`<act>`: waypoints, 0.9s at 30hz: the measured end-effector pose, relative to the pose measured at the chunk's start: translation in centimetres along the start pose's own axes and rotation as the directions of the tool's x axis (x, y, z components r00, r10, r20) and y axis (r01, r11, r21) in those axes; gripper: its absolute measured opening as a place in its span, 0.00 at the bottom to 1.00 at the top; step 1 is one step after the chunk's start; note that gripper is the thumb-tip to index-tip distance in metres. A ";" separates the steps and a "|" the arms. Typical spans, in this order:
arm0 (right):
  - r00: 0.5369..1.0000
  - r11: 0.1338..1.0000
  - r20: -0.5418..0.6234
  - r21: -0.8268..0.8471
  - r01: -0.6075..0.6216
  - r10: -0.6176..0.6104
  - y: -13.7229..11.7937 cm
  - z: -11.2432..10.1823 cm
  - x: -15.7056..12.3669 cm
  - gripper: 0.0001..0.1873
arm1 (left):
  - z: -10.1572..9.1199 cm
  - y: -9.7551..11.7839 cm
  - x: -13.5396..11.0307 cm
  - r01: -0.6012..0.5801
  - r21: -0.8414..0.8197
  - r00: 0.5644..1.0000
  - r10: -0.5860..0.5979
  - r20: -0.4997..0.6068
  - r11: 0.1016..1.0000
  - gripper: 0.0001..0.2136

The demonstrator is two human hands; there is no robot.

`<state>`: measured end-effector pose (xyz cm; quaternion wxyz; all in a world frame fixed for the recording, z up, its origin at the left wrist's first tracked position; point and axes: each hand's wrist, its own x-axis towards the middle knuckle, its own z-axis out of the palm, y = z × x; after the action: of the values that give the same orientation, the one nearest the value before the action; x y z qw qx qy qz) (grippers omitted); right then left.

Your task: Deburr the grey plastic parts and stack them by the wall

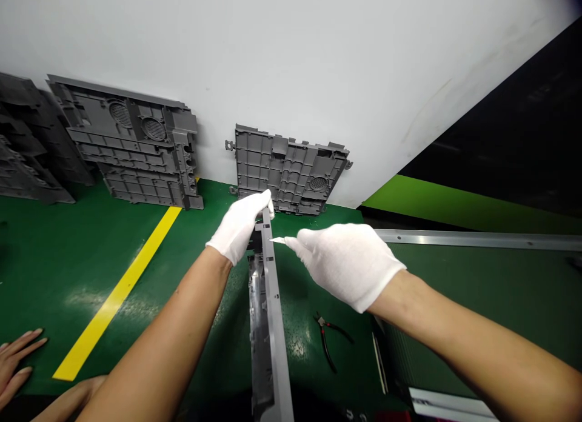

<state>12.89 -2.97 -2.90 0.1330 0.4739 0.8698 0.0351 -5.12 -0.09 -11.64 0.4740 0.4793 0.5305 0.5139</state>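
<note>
My left hand (243,225), in a white glove, is closed around the far end of a long grey plastic panel (278,325). The panel stands on edge, with its narrow rim and small slots facing up. In my white-gloved right hand (348,261), pinched fingers hold a small pointed knife blade (278,241); its handle is hidden in the glove. The tip of the blade is at the panel's rim, and I cannot tell whether it touches. Black-handled cutting pliers (328,337) lie open on the green table below my right hand.
One grey ribbed panel (291,170) leans on the white wall (291,58) ahead, with another panel (136,146) farther left. Yellow tape (122,291) crosses the green tabletop (191,349). Another person's hand (18,361) rests at lower left. A metal-edged conveyor (477,288) runs at right.
</note>
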 end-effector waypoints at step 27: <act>0.972 0.881 0.065 0.440 0.175 -0.226 3.5 0.4 0.3 0.32 | -0.5 -0.1 0.0 -0.029 0.056 0.999 0.028 0.026 0.998 0.21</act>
<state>15.74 -0.82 -2.69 0.0776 0.3999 0.8912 -0.1993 -5.59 -0.10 -11.71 0.4595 0.5064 0.5319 0.4995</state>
